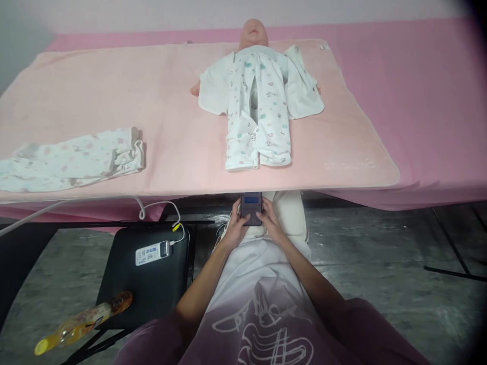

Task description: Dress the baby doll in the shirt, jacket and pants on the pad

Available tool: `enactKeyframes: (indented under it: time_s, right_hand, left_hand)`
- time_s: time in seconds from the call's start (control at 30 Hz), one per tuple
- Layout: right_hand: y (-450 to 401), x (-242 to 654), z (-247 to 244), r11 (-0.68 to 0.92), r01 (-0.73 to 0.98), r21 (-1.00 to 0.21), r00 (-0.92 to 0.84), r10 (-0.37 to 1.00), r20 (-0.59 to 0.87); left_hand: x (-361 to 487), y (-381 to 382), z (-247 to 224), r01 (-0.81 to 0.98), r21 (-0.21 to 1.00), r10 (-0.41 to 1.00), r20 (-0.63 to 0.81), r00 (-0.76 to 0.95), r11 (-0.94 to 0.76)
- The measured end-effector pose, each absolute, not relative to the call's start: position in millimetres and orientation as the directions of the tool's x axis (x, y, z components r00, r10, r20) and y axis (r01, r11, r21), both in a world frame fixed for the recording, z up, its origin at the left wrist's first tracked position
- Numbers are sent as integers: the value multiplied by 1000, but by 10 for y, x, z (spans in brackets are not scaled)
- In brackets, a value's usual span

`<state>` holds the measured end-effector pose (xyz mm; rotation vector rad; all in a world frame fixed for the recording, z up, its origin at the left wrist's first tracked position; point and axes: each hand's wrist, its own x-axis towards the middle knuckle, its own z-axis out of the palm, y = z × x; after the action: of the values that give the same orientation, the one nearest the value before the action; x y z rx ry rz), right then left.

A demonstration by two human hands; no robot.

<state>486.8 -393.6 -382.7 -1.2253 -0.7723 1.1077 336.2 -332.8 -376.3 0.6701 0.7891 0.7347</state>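
Observation:
Below the bed's front edge, my left hand (237, 226) and my right hand (271, 221) grip a dark phone-like device (251, 215) from both sides, thumbs on its lower part. Its small screen glows blue; the upper end meets the bed edge. On the bed lies a baby doll (254, 33) on its back, arms spread, under a white top (216, 83) with wide sleeves. Patterned baby trousers (272, 126) lie over its front, with a slit open at the middle. Both hands are apart from the doll and its clothes.
A peach blanket (171, 101) covers part of the pink bedspread (426, 101). Folded patterned baby clothes (76, 157) lie at the left. A black stool (152, 289) holds a white power bank (152, 253) with a cable, beside a bottle of yellow drink (72, 327).

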Motion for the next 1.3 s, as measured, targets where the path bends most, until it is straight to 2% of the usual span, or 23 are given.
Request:
enactKeyframes:
  time_s: [0.27, 0.47, 0.63, 0.8, 0.97, 1.3]
  right_hand:
    - [-3946, 4898, -3912, -36, -295, -955, 283, 951, -123]
    - [-3942, 4914, -3916, -42, -286, -957, 280, 952, -125]
    - [-3932, 4930, -3912, -36, -303, -952, 271, 955, -122]
    - [-3928, 4941, -3938, -36, -280, -959, 293, 948, -121]
    - [-3923, 4927, -3957, -35, -291, -956, 286, 950, -122]
    - [-4000, 5060, -4054, -25, -174, -984, 200, 978, -60]
  left_hand:
    - [3425, -3318, -3775, -436, 704, 813, -369, 451, 561]
    - [3475, -3313, -3843, -428, 742, 851, -387, 356, 516]
    - [3427, -3332, -3840, -422, 724, 819, -357, 449, 546]
    - [3398, -3354, -3835, -361, 754, 814, -384, 436, 549]
    - [3370, -3347, -3823, -376, 731, 793, -370, 484, 570]
    - [3333, -3344, -3822, -430, 670, 773, -365, 519, 605]
